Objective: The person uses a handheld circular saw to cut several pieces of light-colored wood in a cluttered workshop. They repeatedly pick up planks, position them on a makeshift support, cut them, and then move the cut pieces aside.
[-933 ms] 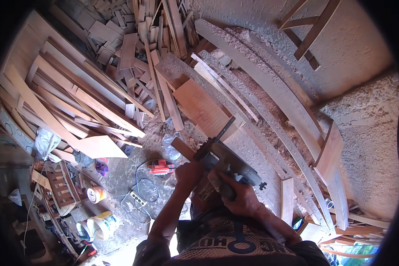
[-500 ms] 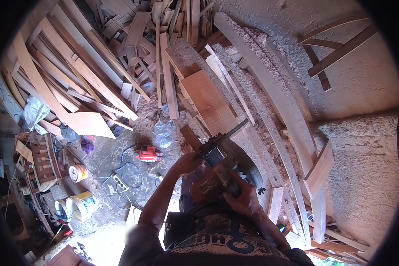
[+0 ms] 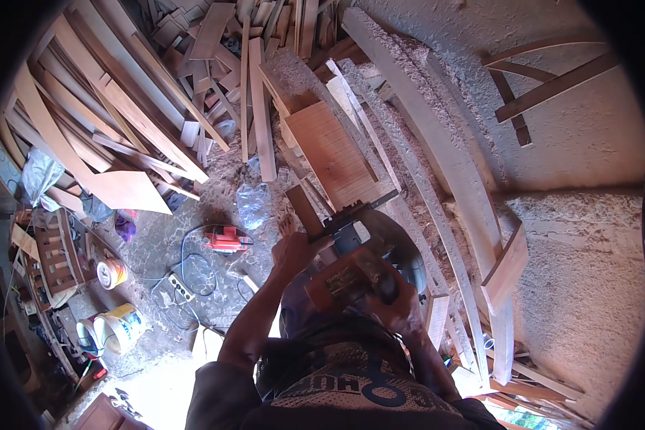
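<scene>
Compared with half a second ago, the brownish-orange and black circular saw [image 3: 344, 281] has tipped so that more of its broad motor casing faces up, and the right hand [image 3: 403, 307], plainly seen then, is now largely hidden behind it; the flat brown wooden strip [image 3: 304, 209] still sticks out beyond the saw's front left edge, while the red power tool [image 3: 226, 240] on the floor, left of the left hand [image 3: 294, 252], sits farther left in the view. Well to the left of the hands stands a small white bucket with an orange band [image 3: 112, 273]; nearer the person's body than that are a large white-and-yellow bucket [image 3: 127, 326] and, touching or just beside it, a smaller pale bucket [image 3: 87, 337], the contents of all three too unclear to tell. A crumpled clear plastic bag [image 3: 253, 206] lies just beyond the left hand. The left hand has its fingers bent at the near end of the strip and the saw's metal base plate, and I cannot tell which it grips, or how tightly. The right hand is wrapped round the saw's rear handle. The saw is held in front of the torso, just short of a rectangular reddish-brown board [image 3: 330, 150] beyond the hands.
</scene>
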The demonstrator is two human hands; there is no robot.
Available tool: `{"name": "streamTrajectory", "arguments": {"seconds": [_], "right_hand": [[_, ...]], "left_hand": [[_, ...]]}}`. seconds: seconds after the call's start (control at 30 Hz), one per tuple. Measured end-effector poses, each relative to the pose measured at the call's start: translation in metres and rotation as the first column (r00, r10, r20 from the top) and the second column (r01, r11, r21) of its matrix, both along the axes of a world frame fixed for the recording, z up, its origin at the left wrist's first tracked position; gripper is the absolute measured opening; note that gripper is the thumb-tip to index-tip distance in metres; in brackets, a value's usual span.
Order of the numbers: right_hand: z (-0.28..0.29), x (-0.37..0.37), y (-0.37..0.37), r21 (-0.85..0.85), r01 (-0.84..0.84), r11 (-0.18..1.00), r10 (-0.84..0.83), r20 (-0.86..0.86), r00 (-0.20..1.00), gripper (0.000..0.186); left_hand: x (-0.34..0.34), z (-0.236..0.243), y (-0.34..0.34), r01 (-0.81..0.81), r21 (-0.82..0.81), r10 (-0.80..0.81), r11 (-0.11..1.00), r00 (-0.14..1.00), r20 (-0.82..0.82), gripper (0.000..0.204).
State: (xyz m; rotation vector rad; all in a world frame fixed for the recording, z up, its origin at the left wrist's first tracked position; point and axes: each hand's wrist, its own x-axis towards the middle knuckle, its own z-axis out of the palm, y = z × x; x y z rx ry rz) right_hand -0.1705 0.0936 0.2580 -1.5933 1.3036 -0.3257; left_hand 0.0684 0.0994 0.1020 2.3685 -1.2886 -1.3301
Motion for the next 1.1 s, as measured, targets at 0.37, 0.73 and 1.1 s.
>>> {"name": "streamTrajectory", "arguments": {"seconds": [0.37,0.73,1.1], "right_hand": [[-0.022,-0.009,-0.024,0.031,0.078,0.996,-0.076,-0.038,0.996,0.069],[-0.038,-0.007,-0.031,0.040,0.089,0.995,-0.087,-0.040,0.995,0.062],[-0.042,-0.011,-0.041,0.078,0.027,0.997,-0.022,-0.070,0.997,0.053]], "left_hand": [[-0.012,-0.015,-0.019,-0.042,-0.164,0.048,0.986,0.998,0.036,0.063],[-0.021,-0.034,-0.025,-0.109,-0.229,0.107,0.967,0.994,-0.018,0.056],[-0.030,-0.023,-0.044,-0.120,-0.217,0.122,0.969,0.993,-0.006,0.073]]}}
